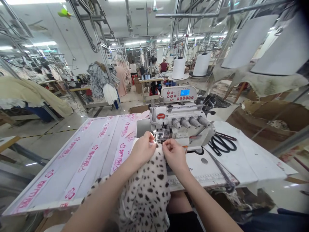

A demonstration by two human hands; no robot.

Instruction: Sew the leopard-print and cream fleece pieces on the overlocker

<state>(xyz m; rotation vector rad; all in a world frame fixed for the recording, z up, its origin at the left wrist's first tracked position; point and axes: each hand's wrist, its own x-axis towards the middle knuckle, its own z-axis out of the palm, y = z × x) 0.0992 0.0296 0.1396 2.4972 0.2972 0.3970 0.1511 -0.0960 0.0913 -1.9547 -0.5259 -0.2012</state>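
Note:
A white overlock sewing machine [178, 120] stands on the table in front of me, its small display lit blue. White fabric with dark spots [149, 183] runs from its needle area down over the table edge into my lap. My left hand [144, 146] pinches the fabric's upper edge just left of the presser foot. On the other side, my right hand [175, 153] has thumb and fingertips closed on the same fabric edge, close to the needle area. The fingers partly hide the edge and the foot.
Scissors [225, 178] lie at the table's right front edge, near a coiled black cord [222, 143]. Printed white-and-pink sheeting [84, 154] covers the left tabletop. White thread cones [178, 68] stand behind the machine. A cardboard box [272, 116] is at right; people work far back.

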